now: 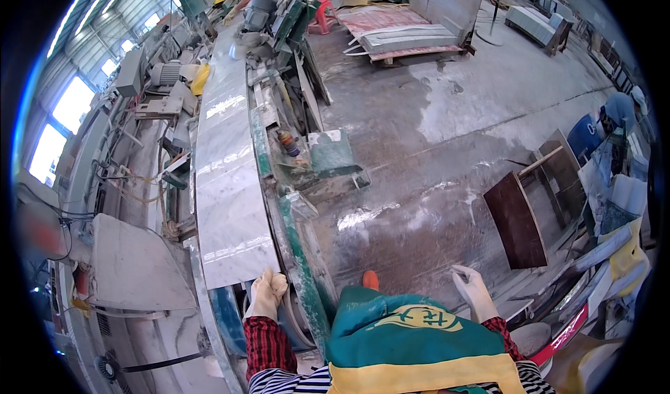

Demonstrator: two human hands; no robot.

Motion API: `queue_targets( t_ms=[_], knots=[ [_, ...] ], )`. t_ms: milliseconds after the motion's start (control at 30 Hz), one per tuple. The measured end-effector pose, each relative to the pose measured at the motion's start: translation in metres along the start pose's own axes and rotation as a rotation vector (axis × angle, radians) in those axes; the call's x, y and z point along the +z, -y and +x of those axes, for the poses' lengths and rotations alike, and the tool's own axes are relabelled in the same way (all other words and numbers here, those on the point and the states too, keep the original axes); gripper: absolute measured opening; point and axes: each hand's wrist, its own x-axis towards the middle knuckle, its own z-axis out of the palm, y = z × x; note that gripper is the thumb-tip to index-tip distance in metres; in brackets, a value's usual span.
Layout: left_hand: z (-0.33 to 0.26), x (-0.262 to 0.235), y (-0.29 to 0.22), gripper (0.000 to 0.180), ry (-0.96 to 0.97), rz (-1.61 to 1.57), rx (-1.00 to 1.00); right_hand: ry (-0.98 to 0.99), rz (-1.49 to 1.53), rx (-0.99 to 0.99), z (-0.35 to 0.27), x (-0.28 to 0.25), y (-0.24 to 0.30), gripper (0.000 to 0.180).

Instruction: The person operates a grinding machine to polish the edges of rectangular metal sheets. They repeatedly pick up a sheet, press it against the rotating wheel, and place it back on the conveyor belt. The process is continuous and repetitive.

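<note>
A long white marble slab [225, 177] lies on a green machine bed [301, 254] and runs away from me. My left hand [268, 291], in a pale work glove, rests with curled fingers at the slab's near edge. My right hand [473, 289], also gloved, hangs free at my side over the wet floor and holds nothing. A green and yellow apron [412, 338] covers my front, with red plaid sleeves at both wrists.
Machine housings and cables [139, 184] crowd the left side. Stacked stone slabs [405, 34] lie on pallets at the back. Dark boards [516, 219] lean at right, next to a person in blue [607, 122]. The concrete floor [433, 129] is wet and stained.
</note>
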Motion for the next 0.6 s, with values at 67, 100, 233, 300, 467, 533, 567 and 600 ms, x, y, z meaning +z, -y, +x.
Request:
queue_targets(
  t_ms=[67,100,233,300,467,533,567,600],
  knots=[
    [0.007,-0.010,-0.001,0.035,0.076,-0.064,-0.047,0.031,-0.061,-0.029,0.009,0.011,0.019,0.035],
    [0.009,-0.013,0.000,0.036,0.116,-0.100,-0.059,0.041,-0.056,-0.025,0.013,0.018,0.032,0.035],
    [0.010,-0.015,-0.003,0.039,0.214,-0.179,-0.117,0.106,-0.097,-0.066,0.034,0.047,0.073,0.036],
    [0.007,-0.009,-0.008,0.039,0.225,-0.202,-0.144,0.153,-0.165,-0.099,0.043,0.061,0.092,0.037],
    [0.006,0.000,-0.012,0.039,0.235,-0.248,-0.145,0.251,-0.303,-0.189,0.062,0.101,0.129,0.037],
    [0.006,-0.001,-0.009,0.040,0.239,-0.295,-0.127,0.337,-0.287,-0.132,0.065,0.116,0.144,0.037],
    [0.006,-0.001,-0.007,0.041,0.222,-0.308,-0.115,0.380,-0.280,-0.103,0.065,0.122,0.151,0.037],
    [0.007,0.001,-0.006,0.042,0.209,-0.325,-0.107,0.412,-0.317,-0.105,0.065,0.126,0.158,0.037]
  ],
)
